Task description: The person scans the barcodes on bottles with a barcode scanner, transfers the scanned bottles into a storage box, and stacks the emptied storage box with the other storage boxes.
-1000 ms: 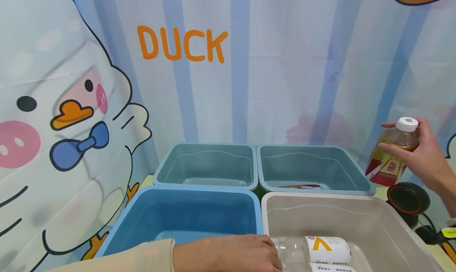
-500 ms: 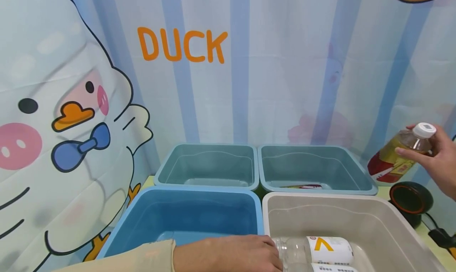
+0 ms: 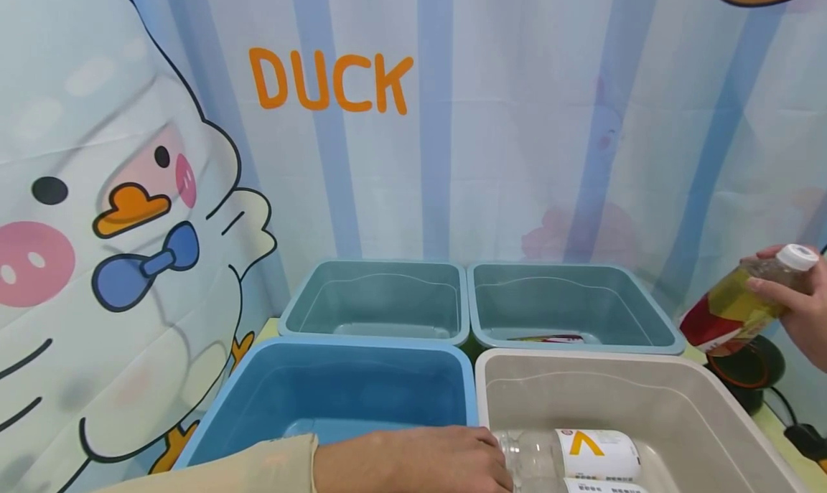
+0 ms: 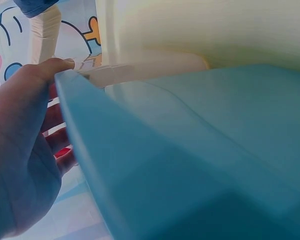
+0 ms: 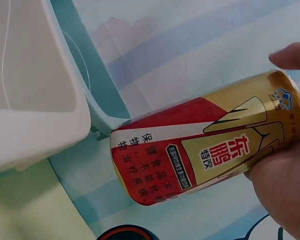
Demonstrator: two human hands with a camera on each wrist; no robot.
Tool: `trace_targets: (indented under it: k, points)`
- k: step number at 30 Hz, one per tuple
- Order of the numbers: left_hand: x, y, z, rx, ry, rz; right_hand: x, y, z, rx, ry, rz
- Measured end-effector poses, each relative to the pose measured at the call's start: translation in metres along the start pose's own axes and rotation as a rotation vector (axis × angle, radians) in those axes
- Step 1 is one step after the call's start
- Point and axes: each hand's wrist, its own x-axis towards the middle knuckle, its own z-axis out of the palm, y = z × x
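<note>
My right hand (image 3: 801, 310) grips an energy-drink bottle (image 3: 730, 313) near its neck, just below the white cap. The bottle has a red and gold label and tilts with its base toward the bins, as the right wrist view also shows on its label (image 5: 205, 140). My left hand (image 3: 420, 461) curls its fingers over the rim between the blue bin (image 3: 381, 385) and the beige bin (image 3: 581, 378); in the left wrist view the thumb and fingers (image 4: 57, 142) lie along the blue wall. Clear bottles with white labels (image 3: 597, 453) lie in the beige bin beside those fingertips.
Two teal bins stand behind: a left one (image 3: 388, 299) and a right one (image 3: 536, 303) with a flat red and yellow item (image 3: 549, 339) at its bottom. A dark round device (image 3: 769, 364) with a cable sits right of the bins. A duck-print curtain (image 3: 504, 156) closes off the back.
My right hand has moved right and downward with the energy-drink bottle, which now leans further over. The left hand and the bins have stayed in place.
</note>
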Motion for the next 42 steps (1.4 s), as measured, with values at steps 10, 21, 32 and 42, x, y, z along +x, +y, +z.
trace_targets:
  k: [10, 21, 32, 42]
  points:
    - [0.0, 0.0, 0.0, 0.006, -0.004, 0.01, -0.007, 0.003, 0.001, -0.326, 0.073, 0.126]
    - [0.0, 0.001, -0.001, 0.02, -0.005, 0.026, -0.018, 0.019, -0.001, -0.352, -0.041, 0.185]
    - [0.0, 0.001, -0.001, 0.009, -0.009, 0.01, -0.025, 0.035, -0.004, -0.331, -0.074, 0.237]
    - [0.001, 0.001, -0.001, 0.038, -0.009, 0.018, -0.027, 0.032, -0.006, -0.331, -0.071, 0.225]
